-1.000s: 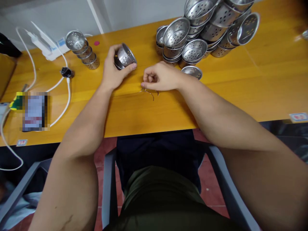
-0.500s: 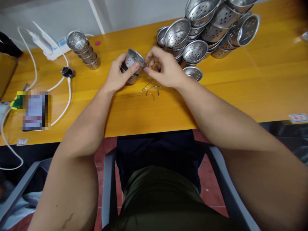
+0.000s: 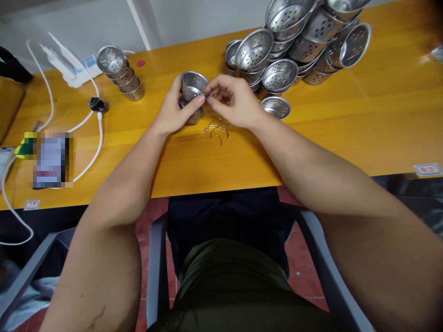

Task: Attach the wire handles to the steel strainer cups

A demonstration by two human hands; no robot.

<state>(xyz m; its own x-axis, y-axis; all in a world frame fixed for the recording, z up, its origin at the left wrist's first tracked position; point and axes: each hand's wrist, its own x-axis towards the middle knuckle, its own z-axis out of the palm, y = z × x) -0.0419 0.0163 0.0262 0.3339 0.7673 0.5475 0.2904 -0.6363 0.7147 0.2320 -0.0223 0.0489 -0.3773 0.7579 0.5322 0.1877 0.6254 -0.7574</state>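
Note:
In the head view a perforated metal cup (image 3: 194,85) sits tilted on top of another one, its mouth facing up toward me. My left hand (image 3: 179,107) is closed around its left side, the thumb pressed near the front rim. At the cup's right rim, my right hand (image 3: 231,99) pinches with thumb and fingertips. What lies inside that pinch is too small to make out. Several thin curved wires (image 3: 218,129) lie on the table just below the hands.
Many perforated cups (image 3: 280,74) are piled at the back right, with one low cup (image 3: 276,107) in front. A short cup stack (image 3: 128,83) stands at back left, near a power strip (image 3: 81,71), white cables and a phone (image 3: 51,159). The yellow table (image 3: 194,170) ends before my lap.
The cup in my left hand has turned so its mouth faces me more. My right hand has stayed at its rim, shifting only slightly.

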